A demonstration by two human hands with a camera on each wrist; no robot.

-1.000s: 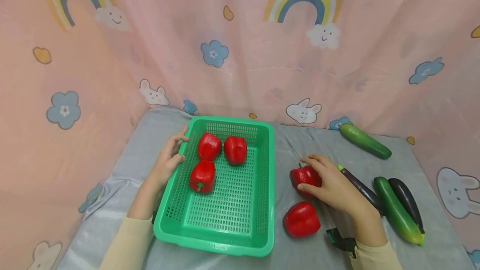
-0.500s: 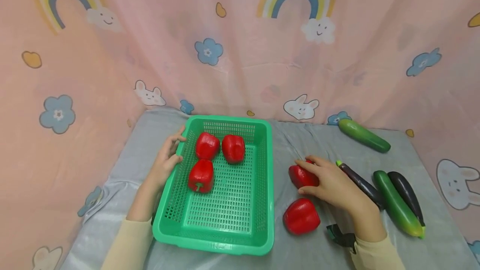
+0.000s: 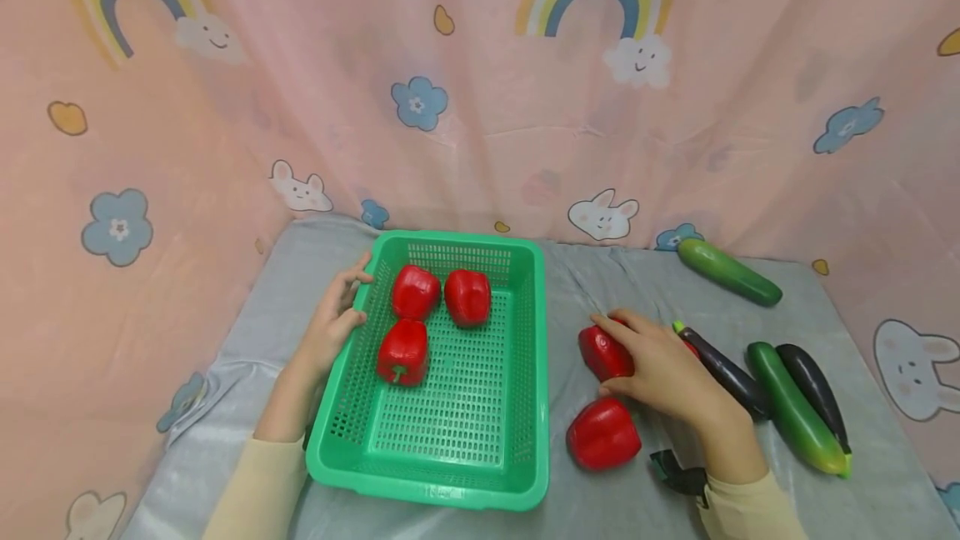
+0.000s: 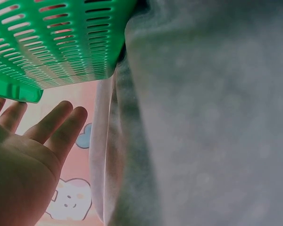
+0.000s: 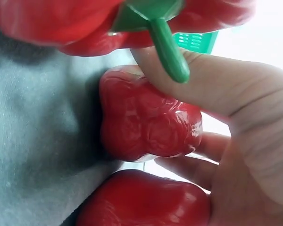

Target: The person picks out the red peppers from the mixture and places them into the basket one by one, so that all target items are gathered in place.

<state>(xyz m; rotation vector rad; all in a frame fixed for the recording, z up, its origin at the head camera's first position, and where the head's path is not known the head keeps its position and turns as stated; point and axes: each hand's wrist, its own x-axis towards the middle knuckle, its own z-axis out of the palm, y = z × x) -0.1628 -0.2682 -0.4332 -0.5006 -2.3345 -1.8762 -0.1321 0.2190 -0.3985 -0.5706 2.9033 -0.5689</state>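
Pepper [image 3: 602,353] lies between thumb and fingers — right hand [image 3: 663,365].

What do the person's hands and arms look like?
The left hand and right hand are ungloved. The left sleeve and right sleeve are plain cream, ending short of the hands. A dark wrist piece, possibly a camera mount, juts out beside the right sleeve.

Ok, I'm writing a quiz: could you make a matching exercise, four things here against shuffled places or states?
1. Green perforated plastic basket
2. Bare left hand
3. Bare right hand
4. Silvery grey cloth

A. Spread beneath the basket
B. Gripping a glossy red bell pepper
C. Containing three red bell peppers
D. At the basket's side

Pairs: 1-C, 2-D, 3-B, 4-A
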